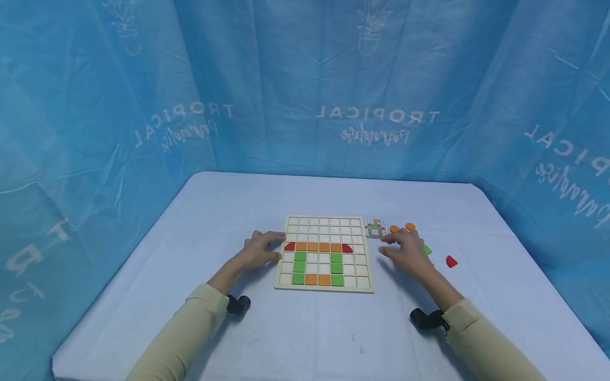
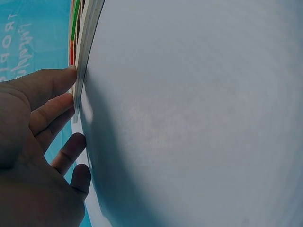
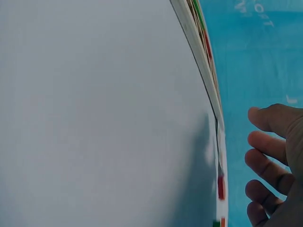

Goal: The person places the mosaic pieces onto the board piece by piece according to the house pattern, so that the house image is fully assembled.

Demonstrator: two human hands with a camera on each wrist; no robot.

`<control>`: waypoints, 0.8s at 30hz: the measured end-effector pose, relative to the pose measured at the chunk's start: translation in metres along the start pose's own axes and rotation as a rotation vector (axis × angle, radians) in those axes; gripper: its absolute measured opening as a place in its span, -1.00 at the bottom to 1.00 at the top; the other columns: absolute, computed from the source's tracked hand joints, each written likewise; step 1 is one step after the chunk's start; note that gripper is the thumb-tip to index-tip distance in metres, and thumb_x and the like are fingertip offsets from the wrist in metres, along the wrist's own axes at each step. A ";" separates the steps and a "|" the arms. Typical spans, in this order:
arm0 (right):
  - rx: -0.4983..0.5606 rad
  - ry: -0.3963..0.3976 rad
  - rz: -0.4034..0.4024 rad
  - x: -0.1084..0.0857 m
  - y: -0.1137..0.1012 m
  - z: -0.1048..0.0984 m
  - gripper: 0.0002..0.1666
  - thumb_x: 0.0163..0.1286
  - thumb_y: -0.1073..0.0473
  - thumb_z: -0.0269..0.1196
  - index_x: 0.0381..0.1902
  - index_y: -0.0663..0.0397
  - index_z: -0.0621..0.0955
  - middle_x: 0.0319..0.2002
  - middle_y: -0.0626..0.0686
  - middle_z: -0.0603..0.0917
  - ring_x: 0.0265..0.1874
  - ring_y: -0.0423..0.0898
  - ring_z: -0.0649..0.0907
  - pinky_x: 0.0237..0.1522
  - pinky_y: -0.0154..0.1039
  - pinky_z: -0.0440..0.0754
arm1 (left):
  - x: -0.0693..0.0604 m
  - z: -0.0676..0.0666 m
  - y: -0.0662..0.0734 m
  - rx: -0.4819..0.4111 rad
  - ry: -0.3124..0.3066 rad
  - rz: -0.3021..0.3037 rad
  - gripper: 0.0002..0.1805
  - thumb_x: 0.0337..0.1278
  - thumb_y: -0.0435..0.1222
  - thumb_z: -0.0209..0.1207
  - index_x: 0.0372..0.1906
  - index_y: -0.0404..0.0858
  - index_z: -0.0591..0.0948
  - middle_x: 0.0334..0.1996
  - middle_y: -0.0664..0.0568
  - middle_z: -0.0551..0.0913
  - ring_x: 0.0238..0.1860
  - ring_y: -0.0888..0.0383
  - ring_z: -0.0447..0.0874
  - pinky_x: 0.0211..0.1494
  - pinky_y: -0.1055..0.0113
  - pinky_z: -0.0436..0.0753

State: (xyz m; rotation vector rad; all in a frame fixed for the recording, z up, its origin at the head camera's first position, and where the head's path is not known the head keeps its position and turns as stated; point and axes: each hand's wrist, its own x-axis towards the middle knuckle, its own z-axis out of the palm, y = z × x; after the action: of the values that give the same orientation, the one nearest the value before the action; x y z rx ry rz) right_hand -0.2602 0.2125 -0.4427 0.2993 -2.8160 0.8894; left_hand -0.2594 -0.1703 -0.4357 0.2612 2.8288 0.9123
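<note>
From the head view, you had the board [image 1: 312, 258] lying flat on the table [image 1: 305, 338] between your two hands. A row of four orange squares [image 1: 318, 247] crossed it with a rounded red piece [image 1: 347, 248] at either end; below stood two columns of green squares [image 1: 336, 258], with two more orange squares between their bottom ends. Your left hand [image 1: 257, 251] was at the board's left edge, fingertips against the rim, its grip released, merely touching. Your right hand [image 1: 407, 251] hovered right of the board, near the pattern card [image 1: 376, 228], fingers bent and apart, its grip released too. Near that hand lay two orange discs [image 1: 410, 226], a partly covered green piece [image 1: 427, 250] and a loose red piece [image 1: 451, 261].

From the left wrist view, your thumb and nearest finger met the board's edge, seen nearly side-on, and the other fingers were spread.

From the right wrist view, your fingers were separated and held nothing, apart from the board's edge; a blue curtain [image 3: 260, 61] hung behind.
</note>
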 end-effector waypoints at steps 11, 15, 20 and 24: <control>-0.039 0.055 0.132 -0.029 0.059 -0.049 -0.61 0.26 0.16 0.32 -0.01 0.29 0.64 -0.07 0.30 0.53 -0.04 0.25 0.36 -0.12 0.17 0.25 | 0.002 0.000 -0.001 -0.001 -0.001 0.019 -0.41 0.08 -0.29 0.31 0.28 -0.16 0.50 0.33 0.04 0.39 0.24 -0.01 0.18 0.29 -0.12 -0.03; -0.048 0.043 0.162 -0.040 0.079 -0.064 -0.59 0.29 0.18 0.27 0.03 0.33 0.60 -0.07 0.33 0.50 -0.03 0.29 0.33 -0.12 0.21 0.22 | 0.002 0.001 -0.001 0.003 0.001 0.013 -0.41 0.08 -0.29 0.31 0.28 -0.16 0.50 0.34 0.03 0.38 0.24 -0.02 0.18 0.31 -0.14 -0.05; -0.062 0.011 0.185 -0.049 0.098 -0.074 -0.57 0.27 0.20 0.27 0.03 0.37 0.59 -0.05 0.37 0.48 -0.03 0.32 0.31 -0.13 0.22 0.20 | 0.003 0.002 -0.002 0.011 0.004 0.000 -0.41 0.08 -0.28 0.31 0.28 -0.14 0.49 0.34 0.04 0.39 0.25 -0.01 0.18 0.32 -0.14 -0.05; -0.071 -0.014 0.194 -0.053 0.109 -0.078 -0.56 0.24 0.23 0.27 0.03 0.40 0.57 -0.04 0.41 0.46 -0.03 0.35 0.29 -0.15 0.23 0.22 | 0.003 0.003 -0.002 0.010 0.007 -0.002 -0.41 0.07 -0.28 0.31 0.28 -0.13 0.50 0.33 0.06 0.40 0.24 0.01 0.18 0.31 -0.11 -0.02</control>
State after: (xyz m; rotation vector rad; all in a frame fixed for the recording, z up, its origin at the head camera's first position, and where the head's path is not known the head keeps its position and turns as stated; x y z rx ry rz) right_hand -0.2277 0.3523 -0.4510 0.0229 -2.9188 0.8230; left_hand -0.2622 -0.1698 -0.4396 0.2571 2.8409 0.9004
